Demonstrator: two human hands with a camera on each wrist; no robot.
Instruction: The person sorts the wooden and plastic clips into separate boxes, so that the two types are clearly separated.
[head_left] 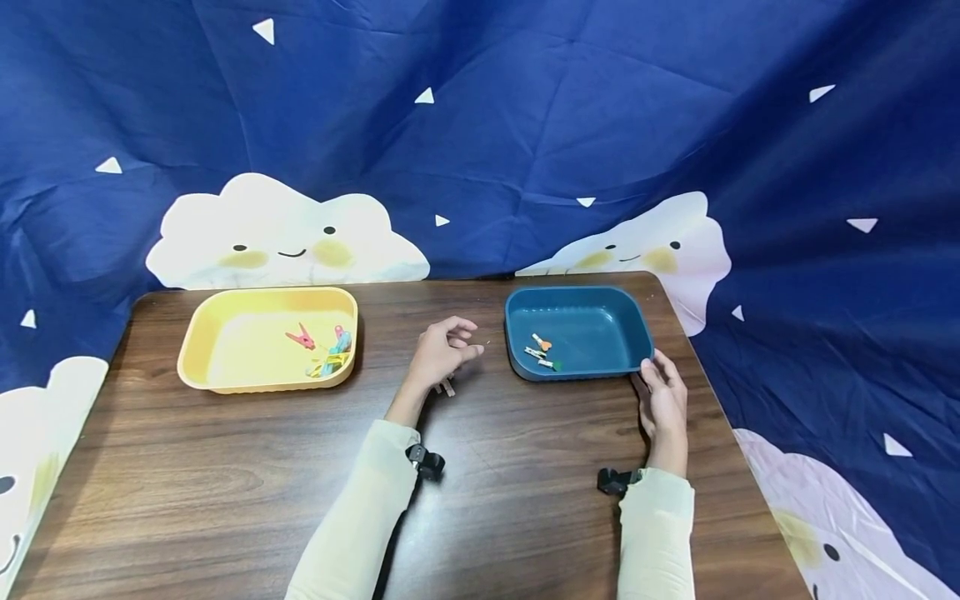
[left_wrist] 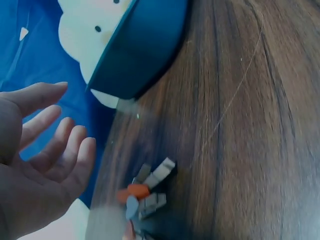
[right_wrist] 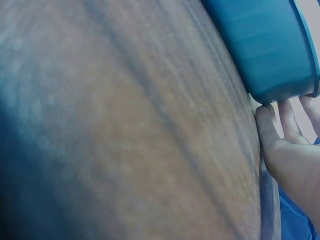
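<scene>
The left hand [head_left: 442, 354] hangs loose and empty beside small wooden clips [left_wrist: 138, 190] on the worktop [head_left: 225, 483], between the yellow tub [head_left: 251, 342] and the blue tub [head_left: 592, 337]. Over there, the right hand [head_left: 666, 396] touches the blue tub's near right corner, fingers fairly straight. Three clips lie inside.

Head view: wooden clips [head_left: 448, 388] partly hidden by the left grip [head_left: 442, 354]; left wrist view: the lowest clip [left_wrist: 129, 231] is cut off by the bottom edge; right wrist view: tabletop [right_wrist: 125, 125] blurred, blue tray [right_wrist: 265, 50] cropped at top
</scene>
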